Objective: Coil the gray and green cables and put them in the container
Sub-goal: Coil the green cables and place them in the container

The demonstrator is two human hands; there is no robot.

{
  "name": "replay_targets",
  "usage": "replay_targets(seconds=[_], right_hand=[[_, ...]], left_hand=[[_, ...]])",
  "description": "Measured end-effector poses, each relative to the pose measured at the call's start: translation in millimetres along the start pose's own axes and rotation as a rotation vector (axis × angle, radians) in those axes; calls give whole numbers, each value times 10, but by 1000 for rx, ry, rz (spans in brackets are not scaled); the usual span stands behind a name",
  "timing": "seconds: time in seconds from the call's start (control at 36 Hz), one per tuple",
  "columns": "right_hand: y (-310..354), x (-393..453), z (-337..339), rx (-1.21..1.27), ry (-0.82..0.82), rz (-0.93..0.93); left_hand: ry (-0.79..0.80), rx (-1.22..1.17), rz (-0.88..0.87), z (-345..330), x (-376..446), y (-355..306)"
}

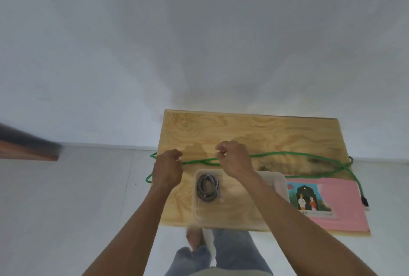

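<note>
A long green cable (pixel 287 154) lies stretched across the wooden table (pixel 243 129), its loops hanging over the left edge and its black plug (pixel 365 201) on the right. My left hand (pixel 167 170) grips the cable near the table's left edge. My right hand (pixel 235 160) pinches it a little to the right, above the container. The gray cable (pixel 207 187) lies coiled inside the clear plastic container (pixel 281 181) at the front of the table.
A pink sheet with a picture (pixel 340 200) lies on the table's front right corner. A dark wooden object (pixel 26 147) juts in at the far left. Pale floor surrounds the table; my legs stand below its front edge.
</note>
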State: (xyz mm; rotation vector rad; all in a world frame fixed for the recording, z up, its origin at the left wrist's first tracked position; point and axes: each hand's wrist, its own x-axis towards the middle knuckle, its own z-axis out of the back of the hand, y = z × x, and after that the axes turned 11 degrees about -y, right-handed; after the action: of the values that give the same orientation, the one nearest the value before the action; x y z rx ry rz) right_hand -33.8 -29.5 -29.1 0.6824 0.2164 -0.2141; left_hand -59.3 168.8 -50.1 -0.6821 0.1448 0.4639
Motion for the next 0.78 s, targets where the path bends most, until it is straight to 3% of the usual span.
replay_targets(seconds=[0.17, 0.28, 0.61, 0.78], right_hand=[[-53, 363, -302, -198, 261, 56], [-159, 464, -469, -271, 344, 70], [-131, 532, -515, -345, 415, 175], [99, 481, -220, -327, 309, 250]], left_hand=[[81, 185, 21, -138, 142, 103], [76, 270, -8, -223, 164, 125], [42, 443, -158, -261, 216, 209], [-35, 370, -238, -21, 225, 72]])
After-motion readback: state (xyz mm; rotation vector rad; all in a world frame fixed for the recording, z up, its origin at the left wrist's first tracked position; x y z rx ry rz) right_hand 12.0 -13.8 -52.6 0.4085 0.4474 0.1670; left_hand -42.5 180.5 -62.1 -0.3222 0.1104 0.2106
